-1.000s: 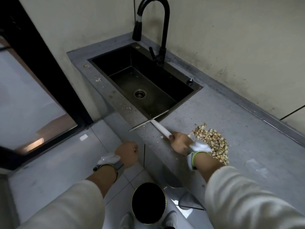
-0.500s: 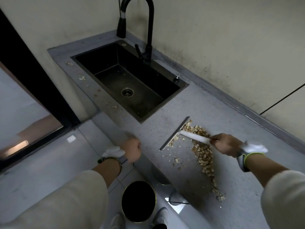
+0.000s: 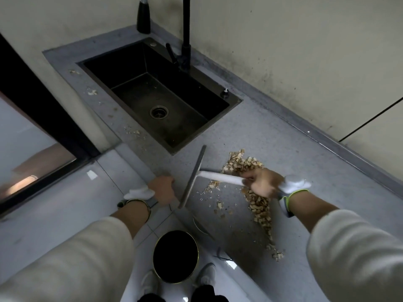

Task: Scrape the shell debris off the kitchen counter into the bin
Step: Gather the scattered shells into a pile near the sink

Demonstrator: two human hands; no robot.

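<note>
A band of tan shell debris [image 3: 259, 205] lies on the grey counter [image 3: 283, 136], running from near the sink corner down toward the front edge. My right hand [image 3: 262, 185] grips the white handle of a scraper [image 3: 195, 176]. Its long blade stands left of the pile, close to the counter's front edge, with small bits scattered between blade and pile. My left hand [image 3: 163, 189] rests at the counter's front edge with its fingers curled over the edge, just left of the blade's near end. A round black bin [image 3: 175, 256] stands on the floor below the edge.
A black sink [image 3: 157, 99] with a black tap [image 3: 185, 40] is set into the counter at the left rear. A few crumbs lie along the counter strip left of the sink. My shoes flank the bin. A wall runs behind the counter.
My right hand has drawn the scraper left and toward the front edge, away from the pile, leaving scattered bits behind the blade. My left hand has stayed at the edge.
</note>
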